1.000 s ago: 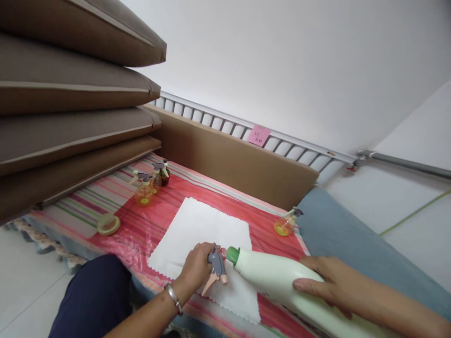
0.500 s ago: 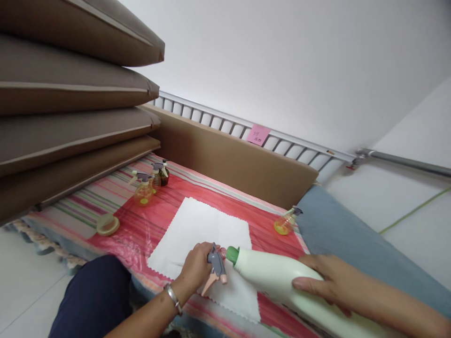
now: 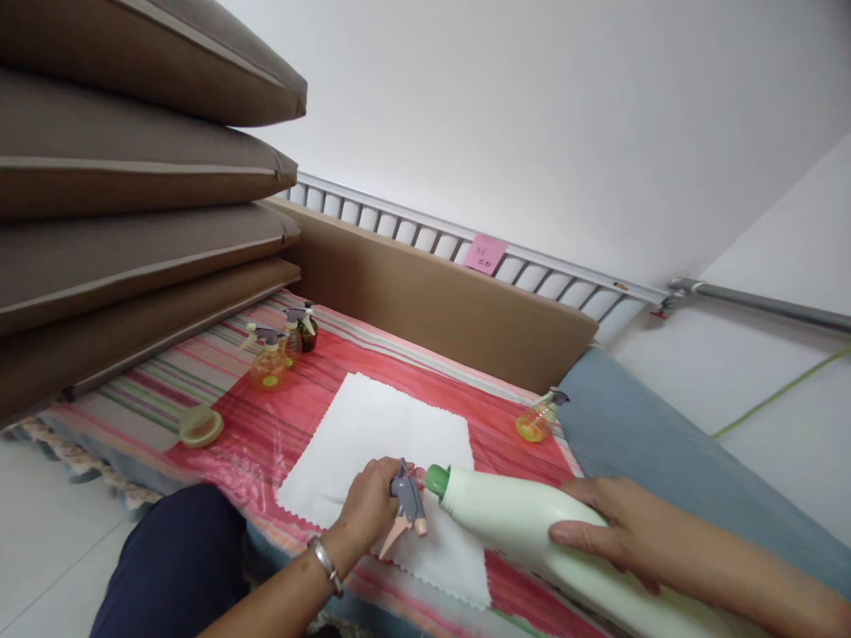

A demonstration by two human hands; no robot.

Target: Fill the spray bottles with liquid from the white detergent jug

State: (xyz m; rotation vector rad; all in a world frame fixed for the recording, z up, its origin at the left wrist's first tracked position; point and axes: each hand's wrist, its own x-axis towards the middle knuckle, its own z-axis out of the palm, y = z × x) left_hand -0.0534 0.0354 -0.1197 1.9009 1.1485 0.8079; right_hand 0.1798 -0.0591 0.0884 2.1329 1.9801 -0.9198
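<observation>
My left hand [image 3: 372, 501], with a silver bangle at the wrist, has its fingers closed around a grey and peach trigger spray head [image 3: 409, 501]. Beside those fingers shows a small clear pink piece; the hand hides most of it, so its shape cannot be told. My right hand [image 3: 615, 527] grips a large pale green bottle [image 3: 511, 505] from above, thumb on the near side. That bottle lies tilted, its green mouth [image 3: 437, 481] pointing left at the pink piece. Whether they touch cannot be told. Beneath both hands is a white zigzag-edged cloth [image 3: 372, 425].
Spray bottles with yellow liquid stand at the left [image 3: 269, 368] and right [image 3: 534, 424]; a dark one [image 3: 307, 330] is behind. A pale round lid [image 3: 201, 427] lies at left. Stacked brown cushions [image 3: 146, 186] rise at the left, and a brown board [image 3: 425, 301] borders the back.
The view has shifted very slightly. Both hands keep their holds, and the green bottle's mouth stays beside the pink piece.
</observation>
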